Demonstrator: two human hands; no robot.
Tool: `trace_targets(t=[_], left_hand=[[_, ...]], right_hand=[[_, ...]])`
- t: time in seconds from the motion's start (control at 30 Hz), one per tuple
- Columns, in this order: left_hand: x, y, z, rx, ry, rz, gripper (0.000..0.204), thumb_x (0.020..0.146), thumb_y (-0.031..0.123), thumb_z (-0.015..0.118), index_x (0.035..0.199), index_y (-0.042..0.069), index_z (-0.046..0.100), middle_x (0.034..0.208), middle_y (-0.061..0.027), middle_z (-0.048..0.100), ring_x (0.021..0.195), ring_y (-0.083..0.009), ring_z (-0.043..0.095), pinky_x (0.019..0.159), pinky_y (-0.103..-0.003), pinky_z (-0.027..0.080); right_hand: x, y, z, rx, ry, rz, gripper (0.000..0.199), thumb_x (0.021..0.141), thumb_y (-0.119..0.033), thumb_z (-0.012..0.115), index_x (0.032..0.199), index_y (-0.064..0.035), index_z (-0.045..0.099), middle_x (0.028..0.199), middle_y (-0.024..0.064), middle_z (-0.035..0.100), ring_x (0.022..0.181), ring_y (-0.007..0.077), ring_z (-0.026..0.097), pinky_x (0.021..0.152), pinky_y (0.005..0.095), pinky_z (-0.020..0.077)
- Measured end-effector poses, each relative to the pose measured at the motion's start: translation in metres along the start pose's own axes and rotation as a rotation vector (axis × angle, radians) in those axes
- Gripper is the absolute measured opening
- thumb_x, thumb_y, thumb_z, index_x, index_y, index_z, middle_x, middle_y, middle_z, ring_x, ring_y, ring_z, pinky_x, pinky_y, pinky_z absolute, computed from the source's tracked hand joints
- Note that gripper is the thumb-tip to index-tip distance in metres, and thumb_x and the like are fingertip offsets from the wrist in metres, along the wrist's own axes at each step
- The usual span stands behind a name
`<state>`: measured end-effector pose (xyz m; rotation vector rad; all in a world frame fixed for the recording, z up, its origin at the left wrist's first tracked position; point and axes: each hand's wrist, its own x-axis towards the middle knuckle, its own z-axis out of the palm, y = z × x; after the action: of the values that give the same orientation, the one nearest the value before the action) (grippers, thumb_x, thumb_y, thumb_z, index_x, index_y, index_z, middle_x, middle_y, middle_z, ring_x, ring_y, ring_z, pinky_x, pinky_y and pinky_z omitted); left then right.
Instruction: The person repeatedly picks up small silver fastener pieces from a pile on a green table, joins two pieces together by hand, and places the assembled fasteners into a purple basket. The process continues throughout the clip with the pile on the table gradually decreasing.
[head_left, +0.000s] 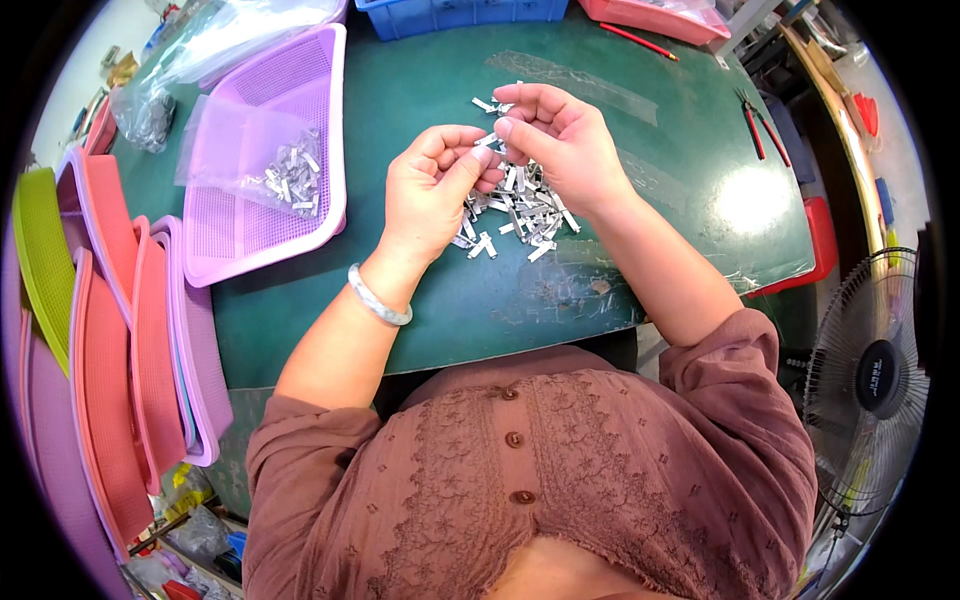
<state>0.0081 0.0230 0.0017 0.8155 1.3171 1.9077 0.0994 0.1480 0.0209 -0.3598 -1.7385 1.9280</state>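
The dark green worktop [620,200] carries the work. At its left sits a lilac perforated plastic tray [300,215], holding a clear bag of small silvery metal clips [290,175]. Mid-worktop, under my hands, lies a loose heap of the same small silvery metal clips [525,215].

My left hand [432,190] and my right hand [560,140] meet above the far edge of that heap. The left thumb and forefinger are pinching one small silvery clip [486,141], and the right hand's fingers [515,128] close on its right end. Further clips jut from the right hand's far side.

Orientation: the held clip's long axis runs roughly left to right, tilted slightly far at its right end. Which end is the open one I cannot tell.

Risks, as I judge them: the pinch is slight, so the clip could slip and drop into the heap, lost among identical pieces. The extra clips in my right hand could spill.
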Motion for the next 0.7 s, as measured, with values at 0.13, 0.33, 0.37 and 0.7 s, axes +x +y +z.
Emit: trace_targets(t=[0.13, 0.33, 0.37, 0.7], left_hand=[[0.002, -0.002, -0.002, -0.076, 0.020, -0.049, 0.017, 0.085, 0.007, 0.055, 0.099, -0.003, 0.054, 0.082, -0.0108, 0.063, 0.071, -0.0138, 0.061, 0.064, -0.024, 0.050], [0.002, -0.004, -0.001, -0.096, 0.035, -0.108, 0.016, 0.084, 0.007, 0.056, 0.098, -0.003, 0.055, 0.081, -0.0107, 0.063, 0.069, -0.0137, 0.061, 0.063, -0.024, 0.050], [0.002, -0.005, -0.001, -0.081, 0.035, -0.114, 0.016, 0.084, 0.007, 0.056, 0.098, -0.003, 0.055, 0.081, -0.0105, 0.063, 0.069, -0.0136, 0.061, 0.063, -0.024, 0.050], [0.001, -0.006, -0.001, 0.028, -0.007, -0.074, 0.017, 0.085, 0.006, 0.055, 0.099, -0.003, 0.054, 0.083, -0.0106, 0.063, 0.072, -0.0134, 0.062, 0.063, -0.023, 0.050]], right_hand=[[-0.002, 0.001, -0.012, 0.132, -0.045, 0.061, 0.025, 0.082, -0.002, 0.055, 0.106, 0.0028, 0.053, 0.080, 0.0043, 0.057, 0.068, 0.0087, 0.054, 0.062, 0.0210, 0.0455], [-0.009, 0.011, -0.018, 0.166, -0.075, 0.070, 0.028, 0.081, -0.001, 0.055, 0.109, 0.0019, 0.052, 0.083, 0.0063, 0.059, 0.069, 0.0097, 0.053, 0.063, 0.0222, 0.0453], [-0.009, 0.009, -0.018, 0.172, -0.078, 0.075, 0.028, 0.081, -0.001, 0.055, 0.109, 0.0019, 0.052, 0.083, 0.0064, 0.059, 0.069, 0.0096, 0.053, 0.063, 0.0221, 0.0453], [-0.010, 0.009, -0.019, 0.148, -0.062, 0.099, 0.031, 0.078, 0.001, 0.057, 0.109, 0.0020, 0.052, 0.082, 0.0055, 0.059, 0.068, 0.0088, 0.053, 0.063, 0.0212, 0.0451]])
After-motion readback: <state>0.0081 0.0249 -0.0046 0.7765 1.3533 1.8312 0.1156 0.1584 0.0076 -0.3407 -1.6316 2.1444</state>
